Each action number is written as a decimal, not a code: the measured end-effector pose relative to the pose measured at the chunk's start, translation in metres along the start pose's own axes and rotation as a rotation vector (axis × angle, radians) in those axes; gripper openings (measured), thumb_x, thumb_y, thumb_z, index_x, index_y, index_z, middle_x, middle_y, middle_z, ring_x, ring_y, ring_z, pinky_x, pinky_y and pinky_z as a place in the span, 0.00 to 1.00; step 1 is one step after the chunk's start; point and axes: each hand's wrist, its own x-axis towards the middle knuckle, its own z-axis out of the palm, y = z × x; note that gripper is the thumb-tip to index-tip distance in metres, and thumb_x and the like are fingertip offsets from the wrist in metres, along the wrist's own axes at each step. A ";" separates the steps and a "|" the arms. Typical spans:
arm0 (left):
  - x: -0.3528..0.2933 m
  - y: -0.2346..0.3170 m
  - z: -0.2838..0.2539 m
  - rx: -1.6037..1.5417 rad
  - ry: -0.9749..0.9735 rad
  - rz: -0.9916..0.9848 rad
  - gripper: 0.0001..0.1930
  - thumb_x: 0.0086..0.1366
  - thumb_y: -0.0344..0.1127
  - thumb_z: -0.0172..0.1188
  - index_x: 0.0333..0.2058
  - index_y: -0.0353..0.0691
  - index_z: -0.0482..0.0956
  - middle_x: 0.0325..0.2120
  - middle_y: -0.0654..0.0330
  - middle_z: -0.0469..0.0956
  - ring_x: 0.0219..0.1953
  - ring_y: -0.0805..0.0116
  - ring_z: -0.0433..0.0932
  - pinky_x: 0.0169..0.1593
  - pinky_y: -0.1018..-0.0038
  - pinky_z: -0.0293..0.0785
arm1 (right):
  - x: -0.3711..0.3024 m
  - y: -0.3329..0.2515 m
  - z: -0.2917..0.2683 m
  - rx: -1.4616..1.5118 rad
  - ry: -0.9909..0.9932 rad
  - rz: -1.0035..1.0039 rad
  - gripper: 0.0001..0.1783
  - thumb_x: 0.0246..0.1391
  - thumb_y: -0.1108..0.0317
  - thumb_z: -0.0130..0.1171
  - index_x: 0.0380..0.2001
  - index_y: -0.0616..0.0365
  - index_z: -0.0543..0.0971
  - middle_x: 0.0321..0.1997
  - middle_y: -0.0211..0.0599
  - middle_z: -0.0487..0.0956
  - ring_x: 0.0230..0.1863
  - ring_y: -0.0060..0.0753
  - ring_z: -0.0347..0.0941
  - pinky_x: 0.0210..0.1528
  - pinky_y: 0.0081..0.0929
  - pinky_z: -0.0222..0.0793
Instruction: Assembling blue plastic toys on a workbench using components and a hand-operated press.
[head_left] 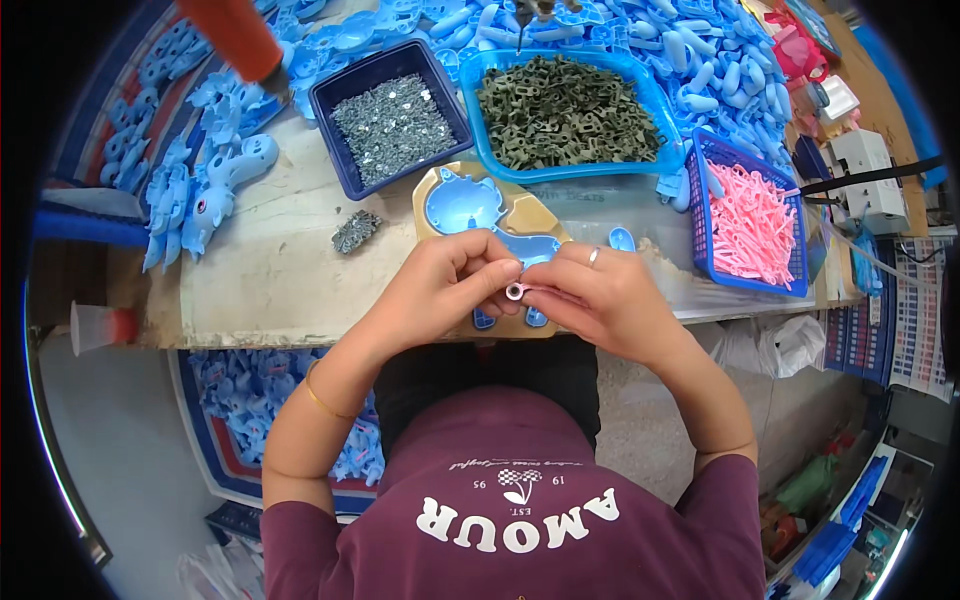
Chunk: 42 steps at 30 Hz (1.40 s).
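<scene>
Over the near edge of the workbench, my left hand [462,272] and my right hand [598,296] meet, fingers closed in a pinch. Between them is a small pink plastic piece [516,291] with a round end that looks dark in its middle. My right fingers grip its stem; my left thumb and fingertips press at the round end. Whether the left also pinches a smaller part is hidden. Just beyond and beneath the hands lies a tan fixture [428,222] with a blue animal-shaped plastic shell half [462,205] set in it, partly covered by my fingers.
Behind the fixture stand a dark blue tray [318,97] of small metal parts and a light blue tray [480,150] of dark clips. A basket [708,240] of pink pieces is at right. Blue shells [700,60] pile behind. An orange-red cylinder [235,40] hangs upper left; loose metal parts [356,231] lie left.
</scene>
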 end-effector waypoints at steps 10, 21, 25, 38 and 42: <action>-0.018 0.001 -0.024 0.508 0.562 0.302 0.12 0.76 0.35 0.52 0.49 0.36 0.81 0.38 0.60 0.87 0.27 0.80 0.78 0.29 0.81 0.73 | 0.024 0.014 0.038 -0.413 0.109 -0.189 0.07 0.51 0.65 0.69 0.33 0.53 0.83 0.29 0.30 0.77 0.33 0.36 0.76 0.34 0.36 0.71; -0.025 -0.025 -0.019 1.041 0.440 0.700 0.10 0.57 0.28 0.69 0.39 0.41 0.83 0.38 0.60 0.83 0.41 0.56 0.80 0.43 0.64 0.78 | 0.036 0.022 0.041 -0.376 -0.052 -0.216 0.06 0.51 0.68 0.66 0.32 0.56 0.80 0.32 0.34 0.76 0.38 0.39 0.76 0.37 0.38 0.73; -0.027 -0.034 -0.018 1.192 0.294 0.693 0.14 0.59 0.35 0.68 0.44 0.44 0.82 0.50 0.59 0.78 0.55 0.55 0.75 0.59 0.59 0.73 | 0.040 0.025 0.039 -0.379 -0.104 -0.214 0.07 0.51 0.69 0.65 0.34 0.56 0.80 0.33 0.35 0.76 0.39 0.40 0.76 0.39 0.39 0.74; -0.029 -0.038 -0.011 1.213 0.244 0.566 0.17 0.59 0.38 0.68 0.47 0.46 0.82 0.56 0.58 0.76 0.64 0.50 0.68 0.69 0.49 0.61 | 0.006 0.021 0.017 -0.349 0.051 0.012 0.07 0.49 0.71 0.67 0.32 0.57 0.79 0.33 0.35 0.75 0.37 0.42 0.74 0.36 0.37 0.72; -0.028 -0.037 -0.009 1.205 0.242 0.563 0.17 0.59 0.38 0.68 0.47 0.45 0.82 0.56 0.58 0.76 0.64 0.50 0.68 0.69 0.48 0.61 | 0.006 0.020 0.014 -0.331 0.047 0.047 0.05 0.50 0.71 0.67 0.29 0.58 0.80 0.32 0.36 0.75 0.38 0.43 0.75 0.37 0.39 0.72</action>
